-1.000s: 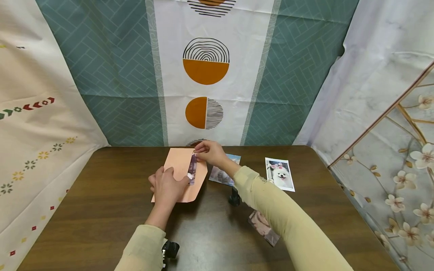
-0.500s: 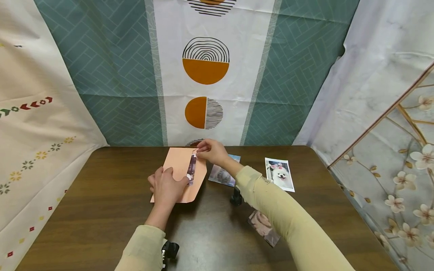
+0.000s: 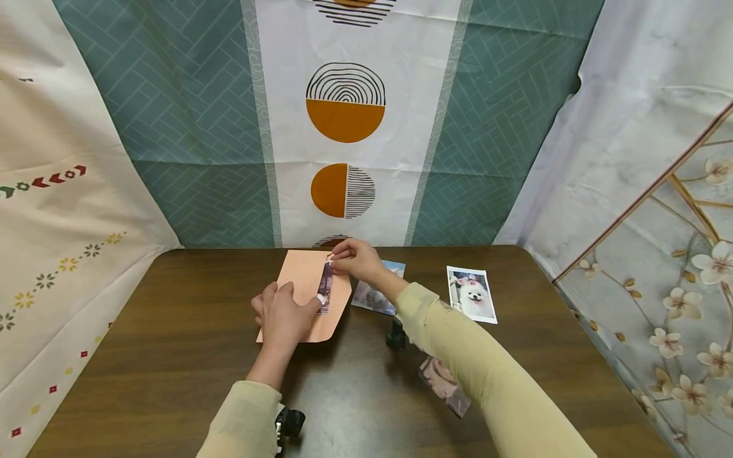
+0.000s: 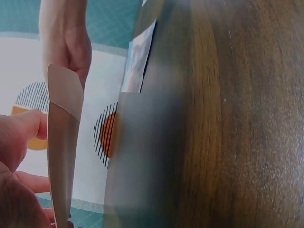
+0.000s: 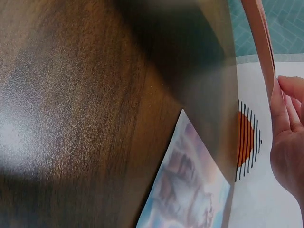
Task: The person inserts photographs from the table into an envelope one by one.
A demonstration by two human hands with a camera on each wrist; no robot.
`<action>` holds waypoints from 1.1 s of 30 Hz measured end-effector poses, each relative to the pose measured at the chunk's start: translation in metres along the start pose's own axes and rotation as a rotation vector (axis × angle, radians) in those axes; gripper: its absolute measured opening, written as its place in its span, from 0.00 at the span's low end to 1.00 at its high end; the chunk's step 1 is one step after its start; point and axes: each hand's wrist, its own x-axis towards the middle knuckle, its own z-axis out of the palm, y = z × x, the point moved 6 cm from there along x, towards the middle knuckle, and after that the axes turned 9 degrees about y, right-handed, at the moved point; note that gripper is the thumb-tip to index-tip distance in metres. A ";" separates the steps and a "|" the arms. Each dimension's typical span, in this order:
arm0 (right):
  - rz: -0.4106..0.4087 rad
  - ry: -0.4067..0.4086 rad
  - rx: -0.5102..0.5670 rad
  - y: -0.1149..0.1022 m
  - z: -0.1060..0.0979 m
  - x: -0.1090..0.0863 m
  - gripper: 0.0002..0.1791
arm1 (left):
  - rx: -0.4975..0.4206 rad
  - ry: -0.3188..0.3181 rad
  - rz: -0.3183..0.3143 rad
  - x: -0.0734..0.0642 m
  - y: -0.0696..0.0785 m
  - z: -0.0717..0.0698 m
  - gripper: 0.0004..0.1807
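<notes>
Currently, left hand (image 3: pixel 284 316) grasps peach envelope (image 3: pixel 303 277), centre-left of head frame, thumb at lower end of dark photo strip (image 3: pixel 325 281); right hand (image 3: pixel 359 261) pinches envelope's upper right edge, whether strip too cannot be told; blue-toned photo (image 3: pixel 373 297) just right; white-dog photo (image 3: pixel 472 295) farther right; brownish photo (image 3: pixel 445 386) lower right.

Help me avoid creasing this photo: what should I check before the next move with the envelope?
1. Left hand holding the envelope: ok, thumb near the opening.
2. Right hand steadying the opening's upper end: ok, thumb and finger pinch there.
3. Photo fully inside: not ok, a strip shows at the opening.
4. Flap folded shut: not ok, it stands open.
5. Hidden part of the photo uncreased: cannot tell, the envelope covers it.
6. Dog picture out of the way: ok, apart from the envelope.
</notes>
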 end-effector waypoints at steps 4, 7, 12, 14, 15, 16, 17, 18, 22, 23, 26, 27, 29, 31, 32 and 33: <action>-0.010 0.013 -0.034 0.001 0.001 0.001 0.13 | 0.000 0.000 -0.002 -0.001 0.001 0.000 0.40; -0.016 0.031 -0.049 0.001 0.002 0.002 0.12 | -0.003 0.002 -0.009 -0.001 0.002 0.000 0.40; -0.033 0.059 -0.062 0.000 0.006 0.004 0.11 | -0.013 0.013 -0.021 -0.001 0.003 0.000 0.41; -0.023 0.053 -0.043 0.000 0.006 0.004 0.12 | -0.016 0.020 -0.024 -0.001 0.003 0.000 0.41; -0.012 0.047 -0.029 0.000 0.006 0.004 0.12 | -0.016 0.023 -0.026 -0.001 0.003 0.000 0.41; 0.000 0.039 -0.015 0.000 0.006 0.003 0.12 | -0.016 0.025 -0.027 -0.001 0.003 0.000 0.41; 0.013 0.033 0.002 0.000 0.006 0.003 0.13 | -0.016 0.028 -0.029 -0.001 0.003 0.000 0.41; 0.028 0.027 0.021 -0.001 0.005 0.003 0.13 | -0.018 0.033 -0.027 -0.001 0.003 0.000 0.41; 0.080 0.012 0.088 -0.005 0.001 -0.001 0.15 | -0.031 0.053 -0.013 -0.001 0.002 0.002 0.42; 0.088 0.010 0.101 -0.006 -0.001 -0.001 0.15 | -0.034 0.058 -0.005 -0.001 0.002 0.002 0.42; 0.095 0.004 0.118 -0.009 -0.004 -0.004 0.16 | -0.036 0.071 0.015 -0.001 0.003 0.003 0.42; 0.095 0.000 0.122 -0.010 -0.005 -0.005 0.16 | -0.035 0.075 0.021 -0.001 0.004 0.003 0.42; 0.096 -0.012 0.127 -0.010 -0.006 -0.006 0.16 | -0.030 0.083 0.029 -0.001 0.005 0.002 0.42; 0.106 -0.030 0.132 -0.009 -0.006 -0.007 0.15 | -0.028 0.091 0.034 -0.001 0.005 0.002 0.42; 0.113 -0.041 0.134 -0.009 -0.006 -0.008 0.15 | -0.029 0.093 0.034 -0.001 0.006 0.002 0.42; 0.124 -0.051 0.138 -0.007 -0.005 -0.008 0.15 | -0.031 0.096 0.034 -0.001 0.006 0.002 0.42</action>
